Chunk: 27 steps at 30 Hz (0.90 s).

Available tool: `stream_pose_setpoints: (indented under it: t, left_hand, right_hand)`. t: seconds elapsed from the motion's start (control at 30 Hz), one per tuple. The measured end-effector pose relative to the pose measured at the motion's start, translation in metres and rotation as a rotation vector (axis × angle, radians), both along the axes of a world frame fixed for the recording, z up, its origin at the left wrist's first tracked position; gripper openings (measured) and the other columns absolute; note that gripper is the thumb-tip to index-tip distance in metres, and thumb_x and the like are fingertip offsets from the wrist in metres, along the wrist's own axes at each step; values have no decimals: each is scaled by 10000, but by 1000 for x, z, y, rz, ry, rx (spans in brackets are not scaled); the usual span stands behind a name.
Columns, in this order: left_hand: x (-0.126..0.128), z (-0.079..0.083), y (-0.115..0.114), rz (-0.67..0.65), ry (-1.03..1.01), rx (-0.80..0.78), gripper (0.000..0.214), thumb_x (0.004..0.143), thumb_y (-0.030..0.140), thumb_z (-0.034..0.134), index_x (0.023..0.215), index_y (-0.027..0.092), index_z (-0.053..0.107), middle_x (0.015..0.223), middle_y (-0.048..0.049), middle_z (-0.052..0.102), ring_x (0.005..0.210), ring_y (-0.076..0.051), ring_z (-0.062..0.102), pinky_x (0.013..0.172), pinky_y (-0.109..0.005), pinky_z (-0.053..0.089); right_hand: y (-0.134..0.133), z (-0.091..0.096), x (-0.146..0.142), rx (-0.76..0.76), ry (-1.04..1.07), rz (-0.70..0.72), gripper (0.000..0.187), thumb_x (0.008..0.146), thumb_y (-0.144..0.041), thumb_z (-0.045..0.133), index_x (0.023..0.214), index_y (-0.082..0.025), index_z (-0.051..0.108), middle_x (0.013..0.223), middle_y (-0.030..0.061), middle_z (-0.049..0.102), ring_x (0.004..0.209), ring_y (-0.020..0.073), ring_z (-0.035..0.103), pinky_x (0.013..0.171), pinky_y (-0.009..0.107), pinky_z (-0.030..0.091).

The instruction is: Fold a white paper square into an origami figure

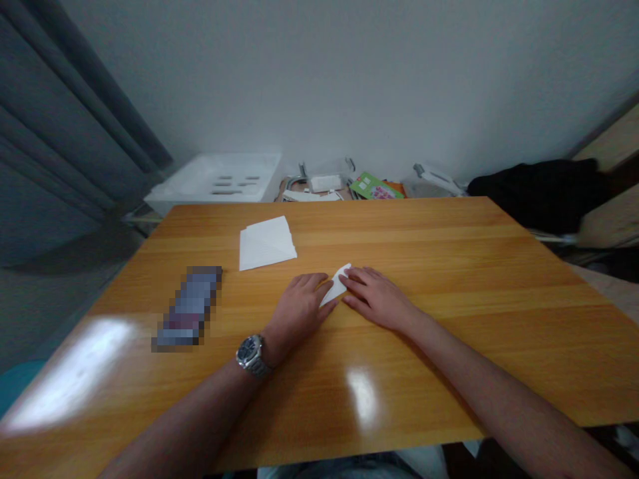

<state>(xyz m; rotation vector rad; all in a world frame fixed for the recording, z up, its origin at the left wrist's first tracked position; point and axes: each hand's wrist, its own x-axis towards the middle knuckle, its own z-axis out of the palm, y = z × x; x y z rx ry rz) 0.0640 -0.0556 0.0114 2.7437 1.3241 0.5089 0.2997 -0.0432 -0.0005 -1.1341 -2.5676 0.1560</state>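
Observation:
A small strip of folded white paper [335, 287] lies slantwise on the wooden table between my two hands. My left hand [301, 306], with a metal watch [252, 354] on its wrist, has its thumb and forefinger closed around the near left end of the paper. From the other side, my right hand [377, 297] rests low with its fingers stretched out and apart. Its fingertips touch the far right end of the paper, and its thumb lies beside the paper. The fingers cover parts of the folds.
White paper sheets [267, 243] lie at the back left of the table [449, 266]. A blurred-out phone-like object [190, 309] is nearer on the left. Beyond the far edge are a white plastic bin [214, 179], a green booklet [374, 187] and dark cloth [539, 193].

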Motion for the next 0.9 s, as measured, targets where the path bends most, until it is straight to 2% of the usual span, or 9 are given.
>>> stream_pose_setpoints:
  t: [0.2,0.37,0.7,0.9]
  left_hand:
    - [-2,4,0,-3,41,-6,248,1012,315,530,1198,194,642,1170,-80,659,1060,-249,607,966,-405,486]
    - [-3,2,1,-21,42,-7,228,1002,255,544,1198,202,648,1161,-80,653,1061,-245,600,967,-407,485]
    - [-14,-7,8,-67,37,25,289,992,199,551,1268,201,640,1227,-103,644,1120,-258,590,982,-430,489]
    - [-10,-5,4,-107,-29,-7,292,993,182,525,1266,167,627,1251,-95,661,1137,-244,598,1025,-413,480]
  right_hand:
    - [-6,6,-5,16,-16,-36,444,1014,-399,510,1380,-161,588,1352,166,603,1271,315,547,1109,507,426]
    - [-8,9,-6,45,9,-27,416,988,-383,566,1317,-136,629,1314,183,616,1213,327,575,1060,516,469]
    - [3,-13,3,-3,158,100,249,1003,-213,549,1203,-190,695,1296,114,687,1199,249,640,1054,438,524]
    - [3,-12,2,9,182,111,201,987,-204,583,1127,-205,726,1229,99,717,1129,241,667,988,430,554]
